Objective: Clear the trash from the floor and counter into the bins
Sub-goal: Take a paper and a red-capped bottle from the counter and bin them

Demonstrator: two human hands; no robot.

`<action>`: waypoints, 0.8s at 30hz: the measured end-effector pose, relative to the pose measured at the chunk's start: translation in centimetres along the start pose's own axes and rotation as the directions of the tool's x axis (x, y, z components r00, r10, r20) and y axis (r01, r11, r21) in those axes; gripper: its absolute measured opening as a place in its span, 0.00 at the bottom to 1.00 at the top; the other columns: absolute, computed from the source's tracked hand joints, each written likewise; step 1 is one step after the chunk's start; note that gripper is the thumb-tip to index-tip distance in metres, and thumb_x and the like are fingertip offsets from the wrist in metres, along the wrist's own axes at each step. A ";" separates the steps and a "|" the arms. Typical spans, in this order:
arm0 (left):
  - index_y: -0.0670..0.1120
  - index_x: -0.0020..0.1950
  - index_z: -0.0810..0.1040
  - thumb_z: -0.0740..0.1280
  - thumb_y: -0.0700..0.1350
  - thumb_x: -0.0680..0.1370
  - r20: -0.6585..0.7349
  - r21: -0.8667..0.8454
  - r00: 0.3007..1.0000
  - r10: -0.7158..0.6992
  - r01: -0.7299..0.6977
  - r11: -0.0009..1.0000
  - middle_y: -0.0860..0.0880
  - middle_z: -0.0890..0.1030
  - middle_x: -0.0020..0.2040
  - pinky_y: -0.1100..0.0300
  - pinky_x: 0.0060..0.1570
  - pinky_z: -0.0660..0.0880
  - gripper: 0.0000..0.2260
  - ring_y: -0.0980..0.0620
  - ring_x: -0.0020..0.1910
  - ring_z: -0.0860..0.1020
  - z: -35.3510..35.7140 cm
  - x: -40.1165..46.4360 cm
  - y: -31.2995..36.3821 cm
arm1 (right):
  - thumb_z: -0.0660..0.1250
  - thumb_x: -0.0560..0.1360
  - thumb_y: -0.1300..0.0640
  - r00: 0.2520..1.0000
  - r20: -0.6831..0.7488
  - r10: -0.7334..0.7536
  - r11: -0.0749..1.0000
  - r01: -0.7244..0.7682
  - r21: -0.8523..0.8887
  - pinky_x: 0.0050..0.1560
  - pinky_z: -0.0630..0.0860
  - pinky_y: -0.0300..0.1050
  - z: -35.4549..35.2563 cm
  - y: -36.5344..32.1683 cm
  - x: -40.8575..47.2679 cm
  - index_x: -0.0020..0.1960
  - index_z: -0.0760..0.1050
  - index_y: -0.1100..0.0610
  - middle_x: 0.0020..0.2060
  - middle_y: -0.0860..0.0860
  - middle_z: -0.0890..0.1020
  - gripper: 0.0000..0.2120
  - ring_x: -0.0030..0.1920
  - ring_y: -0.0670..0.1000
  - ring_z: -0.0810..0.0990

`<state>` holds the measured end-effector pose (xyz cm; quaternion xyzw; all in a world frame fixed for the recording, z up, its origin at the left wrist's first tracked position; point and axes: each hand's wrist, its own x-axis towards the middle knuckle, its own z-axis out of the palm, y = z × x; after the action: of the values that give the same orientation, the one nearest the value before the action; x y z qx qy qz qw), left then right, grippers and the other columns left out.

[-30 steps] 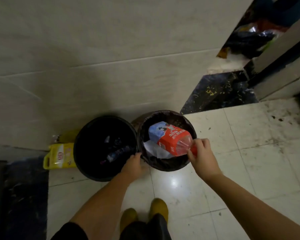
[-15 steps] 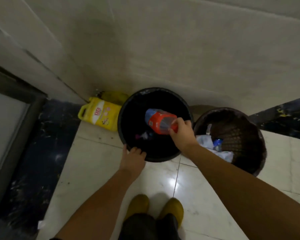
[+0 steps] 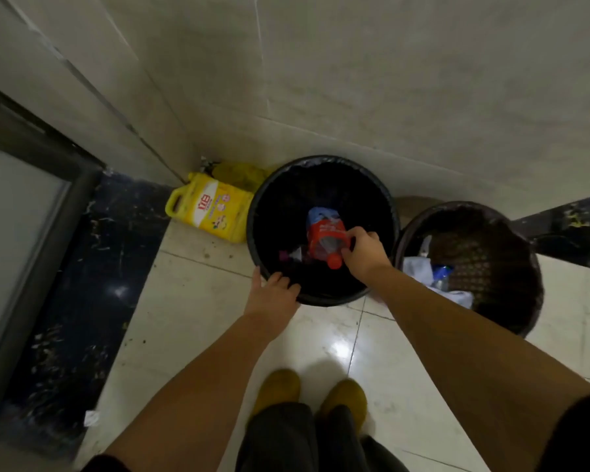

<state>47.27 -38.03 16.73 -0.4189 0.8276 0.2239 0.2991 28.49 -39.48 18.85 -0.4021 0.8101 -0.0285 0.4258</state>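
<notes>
Head view: looking down at two bins against a tiled wall; every place below is given relative to the black bin.
Feet: yellow shoes on pale floor tiles, on the near side of the black bin, well apart from it.
Left hand: on the black bin's near rim, fingers laid over the edge as if steadying it; holding nothing else that I can see.
Right hand: reaching over the black bin's mouth from its right side, fingers pinched on the neck end of a plastic bottle.
Plastic bottle: red label, red cap toward the person, blue end pointing down into the black bin; it hangs inside the rim, held, not yet dropped.
Inside the black bin: dark liner, with a few small bits of rubbish just left of the bottle, too dim to name.
Brown bin: just right of the black bin, rims nearly touching; white paper and a blue-capped item lie in it.
Yellow jug: lying on the floor just left of the black bin, against the wall corner.
Step in hand: my judgement is the drop of the bottle into the black bin.
Next move: likely just opening the right fingers; the bottle is well inside the rim, so little aim is needed.
Remaining: the yellow jug and a small white scrap on the floor far left and nearer than the black bin may still need clearing.
</notes>
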 end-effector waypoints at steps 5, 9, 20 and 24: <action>0.49 0.77 0.57 0.56 0.53 0.81 0.049 0.020 0.999 -0.006 0.005 1.000 0.46 0.64 0.75 0.40 0.75 0.49 0.25 0.45 0.77 0.57 -8.7 -4.5 0.3 | 0.62 0.79 0.57 1.000 -0.012 -0.008 0.999 0.008 -0.034 0.60 0.71 0.49 -9.3 -1.7 -5.0 0.68 0.66 0.60 0.66 0.62 0.68 0.19 0.59 0.64 0.75; 0.48 0.75 0.59 0.57 0.54 0.80 -0.043 0.045 0.999 0.030 -0.028 0.999 0.44 0.68 0.71 0.41 0.74 0.52 0.24 0.44 0.73 0.63 -19.6 -10.3 1.6 | 0.63 0.79 0.55 1.000 0.003 0.005 1.000 -0.004 -0.013 0.56 0.71 0.46 -16.9 -4.0 -12.4 0.63 0.71 0.62 0.63 0.63 0.73 0.16 0.59 0.62 0.75; 0.47 0.72 0.65 0.57 0.55 0.80 -0.188 0.192 0.930 0.317 -0.282 0.940 0.44 0.73 0.70 0.45 0.69 0.65 0.23 0.42 0.69 0.70 -38.4 -27.3 13.3 | 0.61 0.79 0.55 0.979 -0.200 0.047 0.999 -0.048 -0.001 0.65 0.70 0.54 -28.0 -6.2 -39.0 0.67 0.68 0.60 0.66 0.60 0.69 0.18 0.63 0.62 0.72; 0.46 0.71 0.66 0.57 0.55 0.80 -0.110 0.322 0.859 0.500 -0.445 0.836 0.42 0.73 0.69 0.44 0.69 0.66 0.22 0.41 0.68 0.71 -38.7 -30.4 20.6 | 0.62 0.79 0.54 0.923 -0.327 0.201 0.979 -0.179 0.098 0.65 0.72 0.53 -28.2 -2.3 -46.1 0.68 0.68 0.57 0.66 0.59 0.71 0.19 0.63 0.60 0.74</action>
<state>32.59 -33.74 67.86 -0.1725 0.9535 0.1282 0.2111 24.28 -18.27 68.41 -0.2966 0.9045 -0.0819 0.2954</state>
